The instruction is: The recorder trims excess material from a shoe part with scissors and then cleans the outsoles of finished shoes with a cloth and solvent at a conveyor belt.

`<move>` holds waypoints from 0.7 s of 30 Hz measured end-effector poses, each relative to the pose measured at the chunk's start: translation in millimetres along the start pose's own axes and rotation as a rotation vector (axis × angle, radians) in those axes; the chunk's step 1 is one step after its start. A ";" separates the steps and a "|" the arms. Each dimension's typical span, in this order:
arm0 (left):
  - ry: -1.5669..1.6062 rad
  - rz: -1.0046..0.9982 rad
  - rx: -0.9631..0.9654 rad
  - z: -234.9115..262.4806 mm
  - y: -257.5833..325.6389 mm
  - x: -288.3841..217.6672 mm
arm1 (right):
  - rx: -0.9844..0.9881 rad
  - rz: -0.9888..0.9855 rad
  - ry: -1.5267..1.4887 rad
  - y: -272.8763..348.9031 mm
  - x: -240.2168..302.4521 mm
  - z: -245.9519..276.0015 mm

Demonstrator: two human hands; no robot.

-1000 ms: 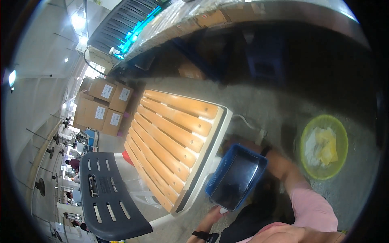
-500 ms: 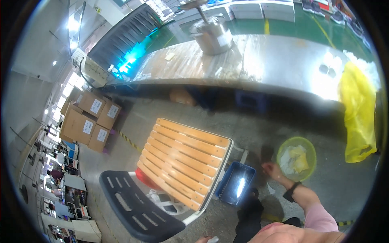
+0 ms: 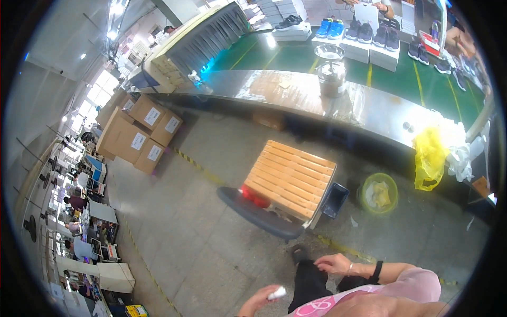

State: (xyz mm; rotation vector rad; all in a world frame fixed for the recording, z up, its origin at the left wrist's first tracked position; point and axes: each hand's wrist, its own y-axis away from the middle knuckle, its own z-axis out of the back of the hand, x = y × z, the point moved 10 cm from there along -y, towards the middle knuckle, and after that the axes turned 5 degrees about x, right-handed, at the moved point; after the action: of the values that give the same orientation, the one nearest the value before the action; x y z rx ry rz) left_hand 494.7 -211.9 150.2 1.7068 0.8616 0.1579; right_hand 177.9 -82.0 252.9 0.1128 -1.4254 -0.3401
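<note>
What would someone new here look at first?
Probably the chair with orange wooden slats, standing mid-picture on the grey floor. Next, the bright yellow bag hanging at the right, by the edge of the metal counter. Down low, the left hand holds a small white thing.

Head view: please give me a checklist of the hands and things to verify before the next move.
1. Left hand holding small white object: ok.
2. Right hand without visible object: ok.
3. Dark blue bin beside slatted seat: ok.
4. Contents of that bin: cannot tell, too dark.
5. Yellow-green basket upright on floor: ok.
6. Floor free of scraps: not ok, white scrap near basket.
</note>
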 end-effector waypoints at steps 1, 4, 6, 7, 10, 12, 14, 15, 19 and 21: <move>-0.011 -0.075 0.022 -19.5 26.4 -53.1 | 0.006 0.051 0.035 -10.7 34.1 -14.9; 0.083 -0.238 0.155 -18.1 81.8 -126.0 | 0.043 0.134 0.026 -57.2 120.7 -64.9; 0.266 -0.308 0.229 6.2 107.3 -150.8 | 0.076 0.169 0.001 -95.9 160.8 -100.8; 0.274 -0.318 0.220 32.0 115.1 -155.1 | 0.124 0.162 0.009 -118.0 172.3 -121.7; 0.290 -0.350 0.485 91.1 151.6 -190.9 | 0.266 0.091 -0.007 -204.1 206.8 -190.0; 0.312 -0.421 0.298 147.1 178.0 -218.9 | 0.275 0.203 -0.062 -257.6 253.6 -229.0; 0.358 -0.468 0.269 197.0 205.8 -248.0 | 0.221 0.242 0.063 -310.2 305.2 -246.9; 0.385 -0.527 0.290 216.1 222.3 -270.0 | 0.234 0.193 0.000 -333.4 324.3 -251.4; 0.344 -0.634 0.302 280.3 252.0 -343.1 | 0.169 0.194 -0.099 -406.4 379.0 -245.8; 0.256 -0.665 0.271 297.0 260.6 -386.8 | 0.120 0.188 -0.127 -443.4 388.8 -232.2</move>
State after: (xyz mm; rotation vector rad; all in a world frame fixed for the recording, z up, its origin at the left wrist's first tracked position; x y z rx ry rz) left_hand 489.9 -701.0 408.0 1.5702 1.6555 -0.2044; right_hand 374.5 -646.4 463.9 0.0548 -1.5694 -0.1080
